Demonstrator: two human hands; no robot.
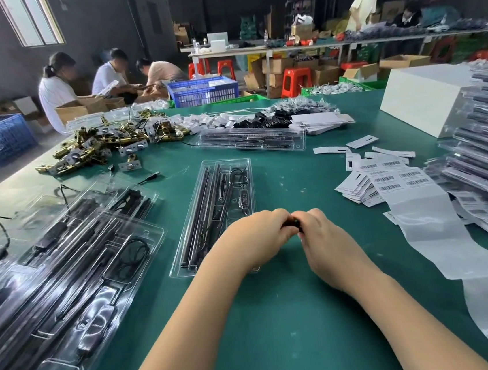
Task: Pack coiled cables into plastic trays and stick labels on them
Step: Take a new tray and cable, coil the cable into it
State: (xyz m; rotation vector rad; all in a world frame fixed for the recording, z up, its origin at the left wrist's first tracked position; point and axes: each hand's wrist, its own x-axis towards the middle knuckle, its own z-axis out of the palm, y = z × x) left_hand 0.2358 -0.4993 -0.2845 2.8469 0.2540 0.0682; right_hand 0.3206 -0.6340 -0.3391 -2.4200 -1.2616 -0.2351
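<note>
A clear plastic tray [213,206] lies lengthwise on the green table, holding black rods, a thin black cable and a small plate. Its near right corner is hidden under my left hand [258,236]. My right hand [325,238] meets the left just above that corner. Between their fingertips both hands pinch a small black cable part [295,223], most of it hidden by the fingers. Barcode labels [392,178] on a white backing strip lie to the right.
Several filled clear trays [64,264] are piled at the left, and stacked packs [485,141] at the right beside a white box [426,99]. Brass hardware [97,146] and another tray [253,138] lie farther back. People work beyond the table.
</note>
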